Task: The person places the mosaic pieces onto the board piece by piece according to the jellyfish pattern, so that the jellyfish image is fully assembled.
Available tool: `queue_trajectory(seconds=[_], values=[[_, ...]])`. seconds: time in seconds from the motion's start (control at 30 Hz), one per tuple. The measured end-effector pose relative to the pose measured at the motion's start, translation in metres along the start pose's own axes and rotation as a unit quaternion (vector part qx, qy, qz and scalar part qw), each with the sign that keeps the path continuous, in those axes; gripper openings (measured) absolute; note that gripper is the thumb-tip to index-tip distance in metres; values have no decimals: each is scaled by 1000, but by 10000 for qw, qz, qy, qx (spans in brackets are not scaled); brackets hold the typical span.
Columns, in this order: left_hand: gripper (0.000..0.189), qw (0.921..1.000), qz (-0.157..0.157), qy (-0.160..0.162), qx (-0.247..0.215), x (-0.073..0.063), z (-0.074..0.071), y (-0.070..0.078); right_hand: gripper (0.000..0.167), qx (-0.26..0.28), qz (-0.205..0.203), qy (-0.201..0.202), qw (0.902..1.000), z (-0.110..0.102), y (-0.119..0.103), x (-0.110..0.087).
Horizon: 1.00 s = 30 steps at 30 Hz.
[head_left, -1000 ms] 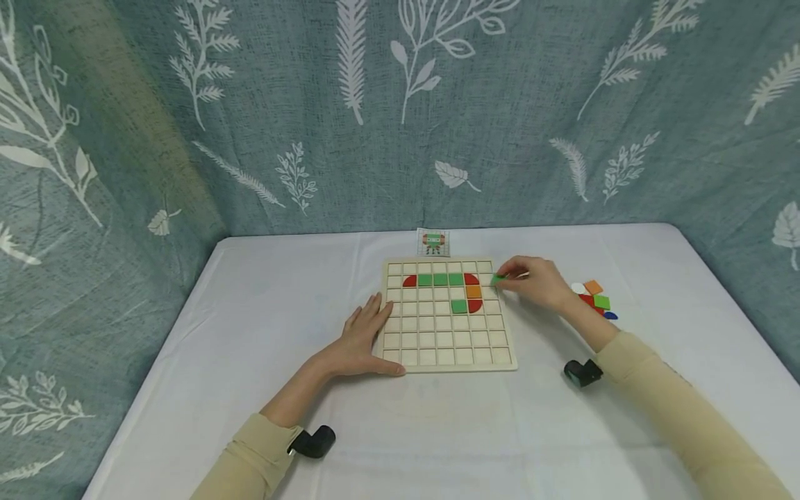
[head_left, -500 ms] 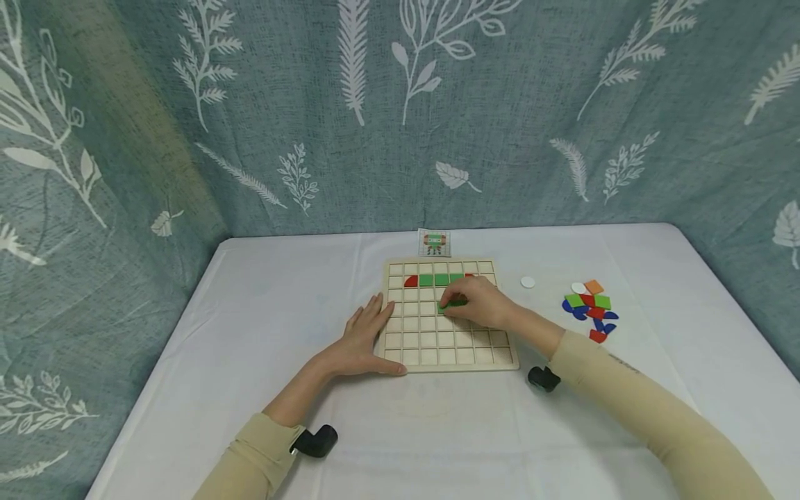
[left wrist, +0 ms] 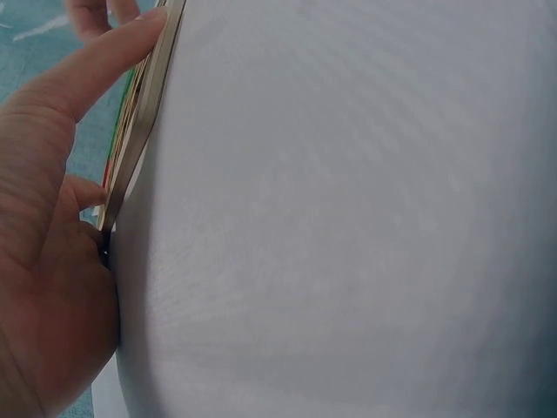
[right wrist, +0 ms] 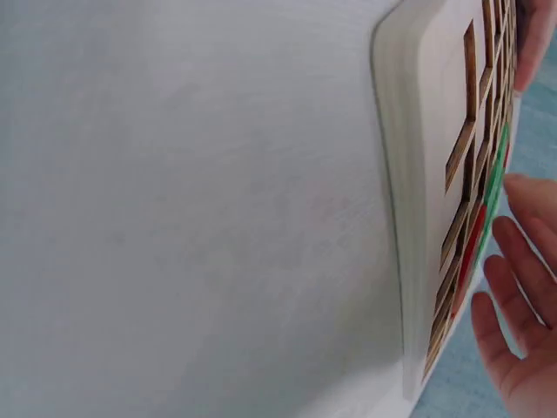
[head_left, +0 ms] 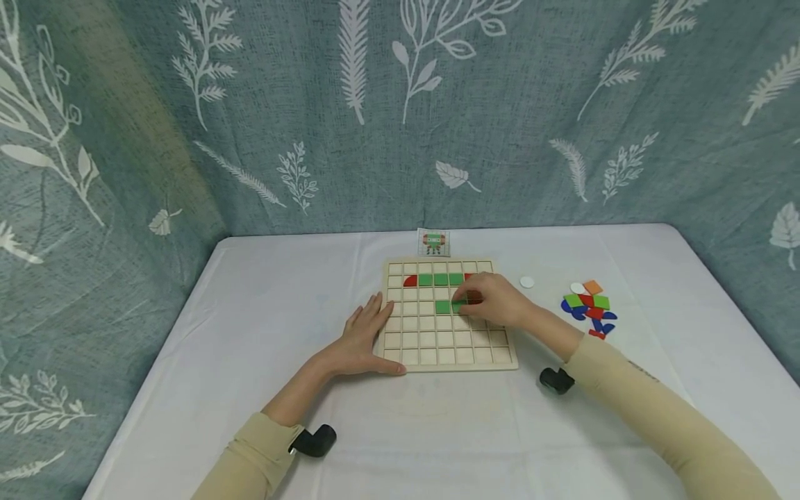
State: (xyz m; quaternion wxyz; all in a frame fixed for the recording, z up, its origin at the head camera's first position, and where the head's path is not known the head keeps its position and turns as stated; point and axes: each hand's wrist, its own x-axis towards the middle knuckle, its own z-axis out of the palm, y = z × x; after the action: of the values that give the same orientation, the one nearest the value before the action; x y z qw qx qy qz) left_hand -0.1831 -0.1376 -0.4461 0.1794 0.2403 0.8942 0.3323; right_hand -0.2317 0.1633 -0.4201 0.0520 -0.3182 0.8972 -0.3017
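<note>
On the table lies a wooden grid board (head_left: 427, 340) with square cells. My left hand (head_left: 357, 346) rests spread at its left edge, the thumb on the near corner and the fingers along the side. Over the board's right part is my right hand (head_left: 498, 300), its fingertips close above a green square tile (head_left: 459, 307). Just left of that sits another green square tile (head_left: 442, 307) in its cell. In the right wrist view, the right hand (right wrist: 526, 287) has loosely bent fingers and shows nothing held. A red quarter-round tile (head_left: 410, 281) and several green tiles (head_left: 440, 280) form a row above.
Right of the board lies a pile of loose tiles (head_left: 590, 304) in red, green, blue, orange and white. A white round tile (head_left: 527, 282) lies alone nearer the board. Behind the board stands a small pattern card (head_left: 434, 243). A leaf-print curtain (head_left: 375, 173) hangs behind the table.
My right hand came in from the board's right side with a green tile, which now sits in a cell; the hand has since drawn slightly right. The left hand has stayed in place.
</note>
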Motion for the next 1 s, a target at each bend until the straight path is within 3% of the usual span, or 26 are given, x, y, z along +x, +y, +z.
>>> queue_trajectory(seconds=[0.43,0.83,1.0], values=[[119,10000,1,-48,16,0,-2,2,11,-31,164,121,9998,2,4,-4],[120,10000,-37,-30,35,1,0,0,7,78,-154,223,9996,3,3,-5],[121,10000,-68,-38,47,1,0,0,9,296,190,552,9979,-8,9,-17]])
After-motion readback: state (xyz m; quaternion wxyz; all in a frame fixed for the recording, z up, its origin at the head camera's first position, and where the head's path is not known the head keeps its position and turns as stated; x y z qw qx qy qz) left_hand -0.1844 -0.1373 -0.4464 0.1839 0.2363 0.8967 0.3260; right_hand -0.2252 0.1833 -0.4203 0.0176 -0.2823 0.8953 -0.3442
